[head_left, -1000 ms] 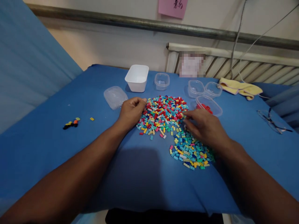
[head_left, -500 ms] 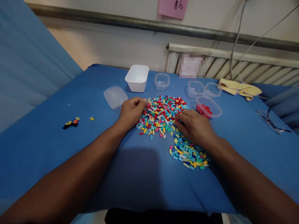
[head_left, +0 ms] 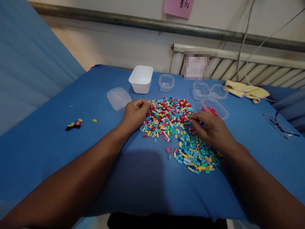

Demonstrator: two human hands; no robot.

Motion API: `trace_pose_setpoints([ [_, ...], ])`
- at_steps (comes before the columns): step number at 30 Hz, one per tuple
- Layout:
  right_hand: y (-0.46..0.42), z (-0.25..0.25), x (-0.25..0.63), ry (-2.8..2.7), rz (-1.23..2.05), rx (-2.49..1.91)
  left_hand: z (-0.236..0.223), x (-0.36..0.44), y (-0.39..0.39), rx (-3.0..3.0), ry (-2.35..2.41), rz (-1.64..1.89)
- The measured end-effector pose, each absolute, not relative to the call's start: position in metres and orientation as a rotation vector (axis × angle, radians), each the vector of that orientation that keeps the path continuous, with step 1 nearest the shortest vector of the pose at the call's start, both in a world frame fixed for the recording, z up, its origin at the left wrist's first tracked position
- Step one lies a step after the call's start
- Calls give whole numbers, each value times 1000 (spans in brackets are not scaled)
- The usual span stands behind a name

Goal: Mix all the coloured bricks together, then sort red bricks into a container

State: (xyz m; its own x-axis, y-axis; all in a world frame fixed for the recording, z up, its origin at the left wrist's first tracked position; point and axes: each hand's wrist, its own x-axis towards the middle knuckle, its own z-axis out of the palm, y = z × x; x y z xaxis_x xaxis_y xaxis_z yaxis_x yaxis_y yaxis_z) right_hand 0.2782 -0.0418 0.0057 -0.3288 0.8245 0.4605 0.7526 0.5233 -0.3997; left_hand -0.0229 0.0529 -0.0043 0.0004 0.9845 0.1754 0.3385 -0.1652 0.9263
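Note:
A large mixed pile of small toy bricks (head_left: 166, 114) in red, turquoise, yellow, white and pink lies mid-table. Against its left edge rests my left hand (head_left: 135, 114), fingers curled with thumb and forefinger together; whatever they hold is hidden. My right hand (head_left: 211, 128) is over the pile's right side, thumb and fingers closed in a pinch, and anything between the tips is too small to make out. Below it spreads a second pile of bricks (head_left: 196, 156), mostly turquoise, yellow and green. Behind the right hand stands a clear tub of red bricks (head_left: 221, 111), partly covered.
At the back stand a white container (head_left: 141, 86), a clear tub (head_left: 166, 84) and two more clear tubs (head_left: 201, 92). A clear lid (head_left: 118, 99) lies left of the big pile. Black and coloured pieces (head_left: 73, 125), a yellow cloth (head_left: 247, 90) and glasses (head_left: 278, 125) lie farther out.
My right hand has shifted right, away from the middle of the big pile. A pink brick and a bluish one now lie left of the lower pile. The left hand stays put.

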Motion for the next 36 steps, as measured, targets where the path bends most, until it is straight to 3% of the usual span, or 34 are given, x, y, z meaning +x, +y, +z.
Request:
trace_pose_setpoints([
  [7,-34,-6,279,-2389,160,-1324,-2,-22,51,1573,1415,1180],
  [24,-43,5,273,-2151,387,-1147,-3,-23,53,1590,1414,1168],
  [36,-32,13,336,-1697,-265,-1604,-4,-24,54,1611,1425,1175],
])
